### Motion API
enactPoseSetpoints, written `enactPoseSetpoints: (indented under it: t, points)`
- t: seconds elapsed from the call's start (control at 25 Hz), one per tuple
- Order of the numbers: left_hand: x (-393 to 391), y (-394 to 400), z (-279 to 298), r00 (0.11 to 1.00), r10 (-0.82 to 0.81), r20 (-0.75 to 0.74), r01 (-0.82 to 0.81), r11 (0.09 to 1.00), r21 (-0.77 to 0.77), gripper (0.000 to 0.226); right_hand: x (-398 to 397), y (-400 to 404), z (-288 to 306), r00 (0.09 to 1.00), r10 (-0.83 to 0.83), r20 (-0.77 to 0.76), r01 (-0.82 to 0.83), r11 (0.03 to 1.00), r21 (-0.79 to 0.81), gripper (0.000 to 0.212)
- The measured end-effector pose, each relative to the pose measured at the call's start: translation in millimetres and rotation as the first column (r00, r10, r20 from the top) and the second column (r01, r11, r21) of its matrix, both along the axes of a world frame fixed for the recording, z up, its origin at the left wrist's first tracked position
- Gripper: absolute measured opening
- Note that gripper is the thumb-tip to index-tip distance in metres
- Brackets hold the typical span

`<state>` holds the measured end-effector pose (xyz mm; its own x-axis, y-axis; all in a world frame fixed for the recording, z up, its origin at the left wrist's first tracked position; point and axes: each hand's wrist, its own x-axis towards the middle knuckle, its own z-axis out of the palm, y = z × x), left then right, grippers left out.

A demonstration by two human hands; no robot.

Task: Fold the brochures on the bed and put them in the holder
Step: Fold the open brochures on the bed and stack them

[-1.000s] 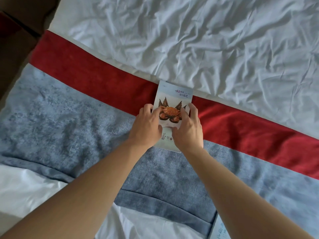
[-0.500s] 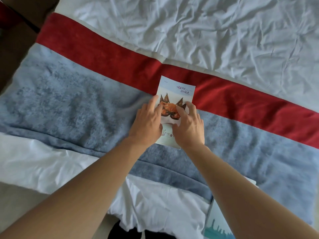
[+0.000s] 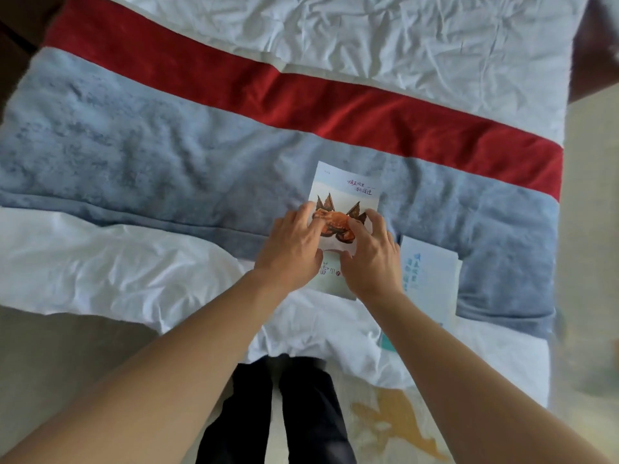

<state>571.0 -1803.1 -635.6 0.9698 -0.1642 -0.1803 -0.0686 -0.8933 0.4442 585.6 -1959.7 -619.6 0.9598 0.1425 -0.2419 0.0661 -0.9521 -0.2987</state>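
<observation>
A folded brochure (image 3: 346,185) with an orange crab picture lies flat on the bed, partly on the grey-blue runner and partly on the white sheet. My left hand (image 3: 291,249) rests on its left half with fingers spread flat. On its right half my right hand (image 3: 370,259) presses down the same way. A second pale blue brochure (image 3: 428,279) lies just to the right, its lower part hidden behind my right forearm. No holder is in view.
The grey-blue runner (image 3: 134,152) with a red band (image 3: 335,105) crosses the bed over a crumpled white sheet (image 3: 402,38). The bed's near edge runs below my hands; my dark trouser legs (image 3: 284,413) stand on the patterned floor.
The crab brochure and both hands have come toward the bed's near edge, off the red band onto the grey-blue runner. The view has dropped, showing the second brochure, my legs and the floor.
</observation>
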Motion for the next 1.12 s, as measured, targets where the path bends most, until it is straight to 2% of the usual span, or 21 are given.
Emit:
enactPoseSetpoints:
  t: [0.28,0.56,0.76,0.96,1.12]
  points:
    - [-33,-103,-10,0.994,-0.11,-0.023,0.109,0.993,-0.038,0.039,-47,-106,-4,0.994,-0.105,-0.037,0.102,0.991,-0.083,0.057]
    - [-46,-190,-29,0.982,-0.16,-0.102,0.164,0.986,0.034,0.051,-61,-192,-31,0.99,-0.109,-0.087,0.102,0.992,-0.073,0.057]
    - [-57,-205,-37,0.985,-0.129,-0.118,0.14,0.986,0.086,0.048,-62,-206,-45,0.994,-0.07,-0.08,0.061,0.992,-0.107,0.06]
    - [-58,-207,-40,0.984,-0.158,-0.079,0.173,0.953,0.247,0.05,-66,-208,-50,0.997,-0.06,-0.052,0.05,0.982,-0.183,0.058]
    - [-51,-208,-38,0.983,-0.18,-0.03,0.182,0.958,0.221,0.057,-62,-209,-48,0.996,-0.083,-0.032,0.078,0.99,-0.114,0.063]
